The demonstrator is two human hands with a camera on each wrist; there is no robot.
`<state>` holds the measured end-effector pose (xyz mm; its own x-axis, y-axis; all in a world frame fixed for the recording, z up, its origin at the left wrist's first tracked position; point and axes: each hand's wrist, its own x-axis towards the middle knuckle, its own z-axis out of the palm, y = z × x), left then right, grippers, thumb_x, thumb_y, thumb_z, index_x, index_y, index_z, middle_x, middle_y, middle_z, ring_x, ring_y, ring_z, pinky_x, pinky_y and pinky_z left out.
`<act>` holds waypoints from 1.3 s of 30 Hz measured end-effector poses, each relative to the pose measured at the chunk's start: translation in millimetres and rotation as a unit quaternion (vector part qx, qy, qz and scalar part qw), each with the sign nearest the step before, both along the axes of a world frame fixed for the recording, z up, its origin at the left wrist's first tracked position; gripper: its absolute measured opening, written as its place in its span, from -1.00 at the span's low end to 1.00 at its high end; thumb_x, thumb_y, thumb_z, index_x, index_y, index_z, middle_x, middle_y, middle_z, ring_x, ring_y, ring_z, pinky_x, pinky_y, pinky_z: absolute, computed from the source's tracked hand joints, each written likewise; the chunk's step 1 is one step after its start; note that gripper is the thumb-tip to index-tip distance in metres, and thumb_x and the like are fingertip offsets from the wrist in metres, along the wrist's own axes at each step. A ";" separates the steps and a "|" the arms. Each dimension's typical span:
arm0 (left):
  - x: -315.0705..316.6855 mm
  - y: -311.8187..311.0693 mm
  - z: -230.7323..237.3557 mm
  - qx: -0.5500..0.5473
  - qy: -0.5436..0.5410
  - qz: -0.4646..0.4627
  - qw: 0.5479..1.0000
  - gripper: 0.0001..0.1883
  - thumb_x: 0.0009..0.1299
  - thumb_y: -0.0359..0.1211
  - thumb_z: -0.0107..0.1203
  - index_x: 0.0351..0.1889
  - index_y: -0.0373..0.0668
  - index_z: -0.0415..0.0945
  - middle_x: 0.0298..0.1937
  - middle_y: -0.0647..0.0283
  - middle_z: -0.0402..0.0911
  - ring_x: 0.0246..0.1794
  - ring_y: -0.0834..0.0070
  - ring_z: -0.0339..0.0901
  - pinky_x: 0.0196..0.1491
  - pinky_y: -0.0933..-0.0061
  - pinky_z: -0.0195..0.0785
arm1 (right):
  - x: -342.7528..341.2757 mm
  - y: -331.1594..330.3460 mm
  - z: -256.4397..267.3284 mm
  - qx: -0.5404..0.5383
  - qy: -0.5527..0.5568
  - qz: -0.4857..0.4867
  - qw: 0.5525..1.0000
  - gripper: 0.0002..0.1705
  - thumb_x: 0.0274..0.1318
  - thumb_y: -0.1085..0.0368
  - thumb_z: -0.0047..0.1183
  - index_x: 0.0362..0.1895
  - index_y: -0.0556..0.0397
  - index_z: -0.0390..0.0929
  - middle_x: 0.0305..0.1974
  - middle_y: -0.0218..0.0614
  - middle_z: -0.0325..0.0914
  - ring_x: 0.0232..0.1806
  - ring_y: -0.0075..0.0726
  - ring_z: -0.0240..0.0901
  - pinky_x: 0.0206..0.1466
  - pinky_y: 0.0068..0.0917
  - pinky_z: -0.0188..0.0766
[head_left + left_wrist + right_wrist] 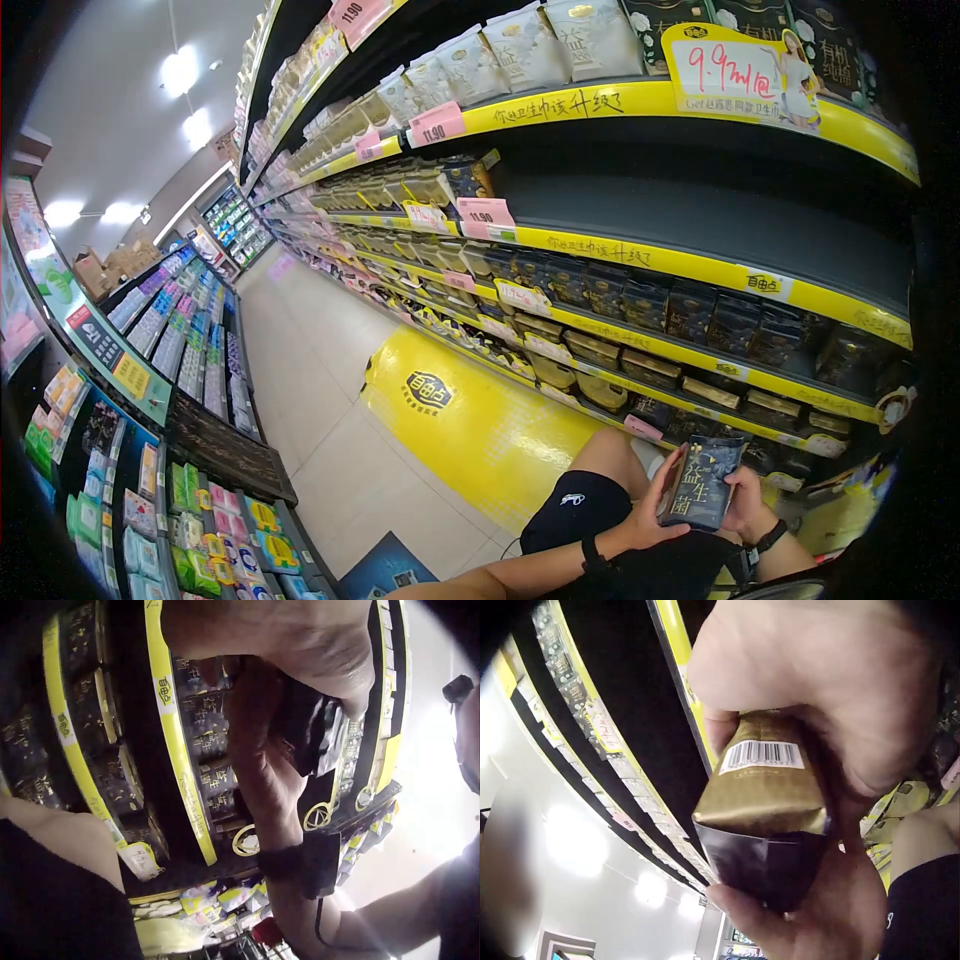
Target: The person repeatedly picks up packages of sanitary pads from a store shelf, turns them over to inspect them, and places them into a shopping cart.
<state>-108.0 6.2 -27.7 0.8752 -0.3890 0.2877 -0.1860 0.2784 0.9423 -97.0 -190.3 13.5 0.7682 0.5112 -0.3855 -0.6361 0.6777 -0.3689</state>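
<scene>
one dark navy, gold-lettered soft package [702,485] sits between the fingers of both hands, clear of every shelf. the left hand [645,515] grips its left side and the right hand [745,505] its right, fingers curled round the edges. so, as far as the pictures show, picking up is done; setting down is not. no tear shows on the visible faces, and at the metallic gold end, one white barcode label [761,756] faces out just below the right hand's fingers in the right wrist view.

counts: one package held, two hands, two black wrist straps [596,553]. beyond the fingers, several black shelves with yellow edge strips [640,255] carry many similar dark packages [645,300], overlapping too much to count. well above the fingers hangs one large yellow-bordered price sign [735,75].
</scene>
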 end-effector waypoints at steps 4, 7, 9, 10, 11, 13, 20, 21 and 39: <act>2.1 3.5 -3.7 -0.051 0.019 -0.014 0.998 0.24 0.23 -0.14 0.42 0.59 -0.28 -0.38 0.63 0.02 -0.22 0.60 0.19 -0.11 0.54 0.19 -0.17 | -7.9 11.5 -9.4 -0.078 -0.049 0.011 0.996 -0.19 -0.03 0.09 -0.08 0.39 0.06 0.28 0.27 -0.03 0.43 0.28 0.10 0.42 0.41 0.04 0.30; 4.3 3.8 1.7 0.038 -0.055 0.065 0.996 0.22 0.22 -0.16 0.42 0.58 -0.30 -0.34 0.60 -0.01 -0.16 0.58 0.16 -0.06 0.53 0.19 -0.15 | -7.6 8.3 -62.2 -0.248 -0.113 0.003 0.962 -0.41 0.19 0.11 -0.16 0.30 0.02 0.24 0.08 -0.14 0.46 0.07 -0.18 0.47 0.26 -0.18 0.39; 4.9 1.7 15.5 0.113 -0.107 0.133 0.979 0.15 0.16 -0.24 0.44 0.55 -0.26 -0.20 0.53 -0.09 -0.03 0.57 0.01 -0.06 0.52 0.10 -0.14 | -4.0 1.0 -69.2 -0.401 -0.161 0.063 0.899 -0.58 0.41 0.09 -0.26 0.21 0.02 0.16 0.00 -0.24 0.35 -0.03 -0.36 0.36 0.13 -0.32 0.41; 5.1 1.0 16.0 0.143 -0.123 0.140 0.972 0.14 0.16 -0.24 0.44 0.55 -0.26 -0.19 0.52 -0.11 -0.02 0.56 -0.02 -0.05 0.51 0.08 -0.10 | -3.8 1.6 -63.3 -0.373 -0.182 0.049 0.909 -0.54 0.43 0.04 -0.27 0.23 0.06 0.14 0.03 -0.22 0.34 0.01 -0.35 0.36 0.15 -0.32 0.41; 5.2 -0.6 15.4 0.172 -0.139 0.149 0.964 0.14 0.15 -0.23 0.44 0.55 -0.26 -0.17 0.51 -0.13 -0.01 0.55 -0.05 -0.04 0.49 0.06 -0.07 | -4.4 3.9 -58.3 -0.344 -0.203 0.035 0.916 -0.49 0.45 -0.01 -0.28 0.24 0.09 0.12 0.06 -0.20 0.33 0.05 -0.34 0.35 0.16 -0.31 0.41; 7.3 -3.0 14.9 0.251 -0.194 0.148 0.937 0.16 0.09 -0.20 0.45 0.55 -0.23 -0.13 0.49 -0.13 0.04 0.51 -0.12 0.00 0.44 -0.03 -0.02 | -7.9 6.5 -62.1 -0.249 -0.229 -0.013 0.941 -0.28 0.41 -0.10 -0.06 0.31 0.21 0.06 0.14 -0.17 0.33 0.16 -0.32 0.33 0.21 -0.31 0.38; 5.6 4.7 15.2 0.276 -0.214 0.023 0.937 0.26 0.10 -0.07 0.47 0.59 -0.16 -0.26 0.56 -0.07 -0.08 0.57 -0.10 -0.11 0.49 -0.08 -0.16 | -13.4 -0.5 -37.8 -0.335 -0.262 0.079 0.902 -0.03 0.02 0.32 0.37 0.42 0.19 0.04 0.19 -0.18 0.40 0.19 -0.32 0.39 0.25 -0.31 0.41; 6.9 8.2 13.7 0.266 -0.190 0.037 0.944 0.28 0.10 -0.06 0.48 0.59 -0.15 -0.29 0.57 -0.09 -0.10 0.58 -0.08 -0.13 0.50 -0.08 -0.16 | -13.7 -0.8 -29.4 -0.310 -0.228 0.074 0.920 -0.07 0.00 0.37 0.33 0.41 0.18 0.08 0.17 -0.18 0.43 0.18 -0.29 0.42 0.25 -0.30 0.42; 8.9 15.1 10.9 0.231 -0.247 0.045 0.940 0.12 0.20 0.00 0.41 0.57 -0.20 -0.08 0.61 -0.01 -0.09 0.61 -0.01 -0.11 0.52 0.01 -0.15 | -20.0 10.8 -76.8 -0.169 -0.227 0.077 0.956 -0.22 0.43 -0.12 -0.23 0.53 0.01 -0.07 0.47 -0.20 0.08 0.42 -0.12 0.21 0.46 -0.10 0.21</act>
<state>-99.1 21.3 -16.9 0.7146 -0.5032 0.4859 -0.6354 -0.1766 0.7517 -117.0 -179.6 -63.3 0.8209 0.5376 -0.1926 -0.4408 0.3821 -0.8122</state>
